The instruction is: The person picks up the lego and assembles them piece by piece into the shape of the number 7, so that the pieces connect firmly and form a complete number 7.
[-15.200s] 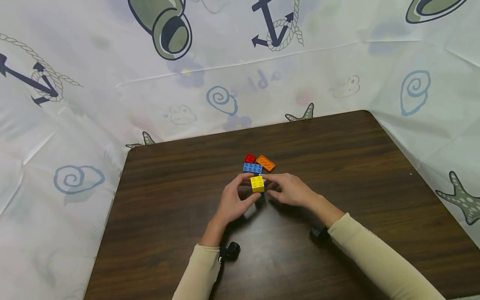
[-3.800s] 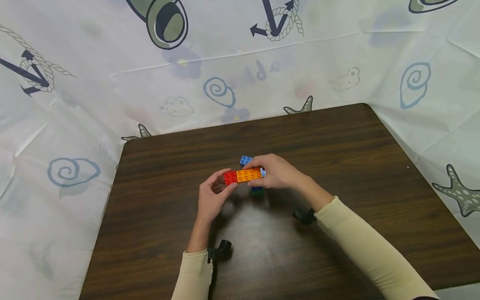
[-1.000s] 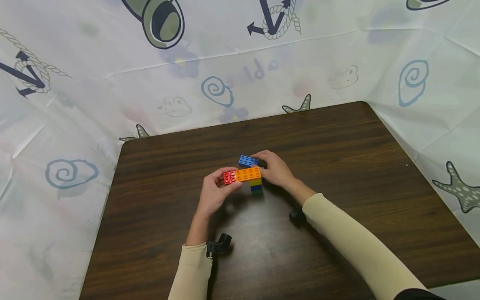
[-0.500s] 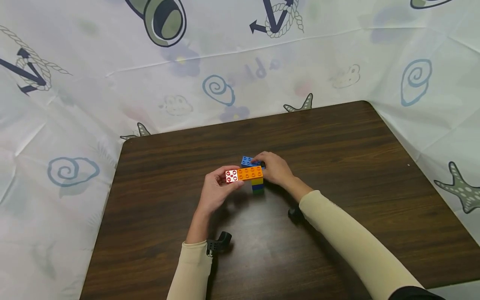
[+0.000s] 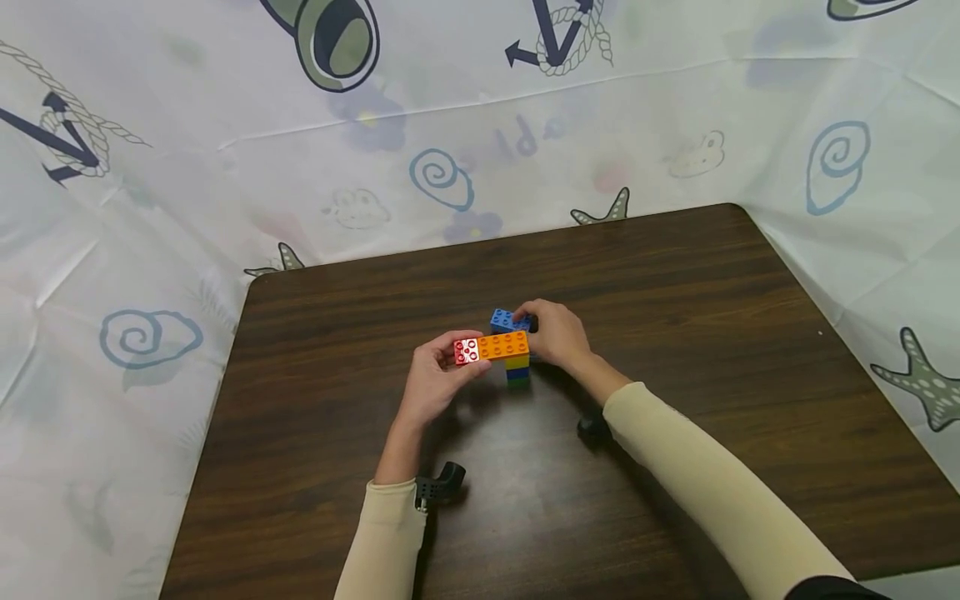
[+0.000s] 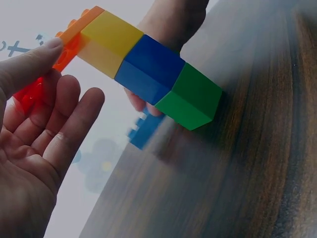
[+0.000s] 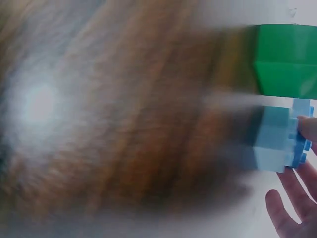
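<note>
A stack of toy building bricks stands upright on the table: green [image 6: 193,96] at the bottom, dark blue [image 6: 151,67] above it, then yellow [image 6: 111,42]. Across the top lies a long orange brick [image 5: 502,345], reaching out to the left. My left hand [image 5: 433,382] pinches the red brick [image 5: 466,351] at the orange brick's left end, thumb in front and fingers behind. Whether red and orange are joined, I cannot tell. Behind the stack, my right hand [image 5: 558,335] pinches a light blue brick [image 5: 504,319] near its right end; its thumb is at the studs [image 7: 300,144].
The dark wood-grain table [image 5: 315,333] extends around the bricks on every side. A printed white cloth [image 5: 487,108] hangs behind it and at the sides. Black wrist cameras [image 5: 448,481] sit on both forearms.
Fifteen seconds ago red and orange lay on the table; now they are at the stack's top. My right hand left the orange brick for the light blue one, its fingers since shifting over its end.
</note>
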### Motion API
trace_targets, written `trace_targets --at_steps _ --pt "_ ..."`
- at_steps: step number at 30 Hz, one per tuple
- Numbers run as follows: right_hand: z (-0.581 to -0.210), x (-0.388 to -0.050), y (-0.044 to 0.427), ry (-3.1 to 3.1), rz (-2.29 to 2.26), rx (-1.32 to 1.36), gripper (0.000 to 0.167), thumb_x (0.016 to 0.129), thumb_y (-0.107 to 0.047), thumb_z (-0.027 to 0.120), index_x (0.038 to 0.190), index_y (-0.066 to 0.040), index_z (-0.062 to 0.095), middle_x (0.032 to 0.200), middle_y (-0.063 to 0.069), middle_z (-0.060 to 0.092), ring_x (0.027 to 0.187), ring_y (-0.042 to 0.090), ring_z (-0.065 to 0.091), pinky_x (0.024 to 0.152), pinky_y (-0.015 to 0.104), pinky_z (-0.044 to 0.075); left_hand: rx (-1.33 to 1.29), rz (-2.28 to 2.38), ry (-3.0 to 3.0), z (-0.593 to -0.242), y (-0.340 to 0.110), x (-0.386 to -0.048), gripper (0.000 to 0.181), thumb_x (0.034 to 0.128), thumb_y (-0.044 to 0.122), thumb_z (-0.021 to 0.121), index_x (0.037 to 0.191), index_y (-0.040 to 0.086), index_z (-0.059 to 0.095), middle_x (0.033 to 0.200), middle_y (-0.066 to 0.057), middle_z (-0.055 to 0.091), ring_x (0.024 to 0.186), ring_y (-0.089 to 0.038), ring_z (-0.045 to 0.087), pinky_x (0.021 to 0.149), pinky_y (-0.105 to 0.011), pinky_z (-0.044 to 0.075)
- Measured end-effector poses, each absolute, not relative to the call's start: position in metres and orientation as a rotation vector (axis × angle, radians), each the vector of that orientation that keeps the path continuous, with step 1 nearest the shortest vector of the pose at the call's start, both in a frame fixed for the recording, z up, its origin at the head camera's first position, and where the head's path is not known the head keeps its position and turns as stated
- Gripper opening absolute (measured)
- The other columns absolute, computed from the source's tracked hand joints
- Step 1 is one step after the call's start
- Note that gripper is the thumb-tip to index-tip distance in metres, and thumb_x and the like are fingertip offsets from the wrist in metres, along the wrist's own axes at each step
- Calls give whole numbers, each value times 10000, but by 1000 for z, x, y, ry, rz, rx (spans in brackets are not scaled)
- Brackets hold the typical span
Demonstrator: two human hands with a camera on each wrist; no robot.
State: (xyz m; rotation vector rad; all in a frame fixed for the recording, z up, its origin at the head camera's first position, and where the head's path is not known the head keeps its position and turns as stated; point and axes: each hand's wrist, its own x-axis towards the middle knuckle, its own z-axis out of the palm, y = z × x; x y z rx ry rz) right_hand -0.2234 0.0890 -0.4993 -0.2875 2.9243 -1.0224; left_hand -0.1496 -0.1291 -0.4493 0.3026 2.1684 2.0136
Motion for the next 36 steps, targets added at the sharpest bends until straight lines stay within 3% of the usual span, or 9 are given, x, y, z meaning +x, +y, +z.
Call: trace_targets --at_steps 8,16,24,36 --pt "-455 -223 97 2771 -1582 -366 368 893 -238 744 1217 -111 623 1178 64 658 1026 252 614 892 422 507 323 2014 2183 -445 -128 -149 398 838 7 761 1213 -34 634 1073 -181 664 857 -249 682 757 -319 576" --pt "-413 -207 97 2509 -1598 -792 372 870 -196 764 1211 -91 659 1133 37 658 975 209 599 865 427 535 325 2001 2196 -446 -129 -149 412 848 33 760 1231 -34 623 1099 -178 672 901 -261 681 791 -326 569" --pt "-411 -194 85 2515 -1379 -1100 329 829 -206 807 1131 -120 707 1051 -55 659 916 104 596 867 428 536 359 2060 2128 -447 -130 -148 393 845 -16 745 1211 -62 608 1087 -183 685 882 -269 708 796 -359 568" --pt "-412 -192 84 2487 -1356 -1141 339 828 -218 807 1145 -144 711 1042 -82 636 911 80 585 857 367 538 392 2127 2063 -448 -129 -148 340 828 -80 732 1148 -104 618 1014 -170 699 838 -210 705 757 -364 580"
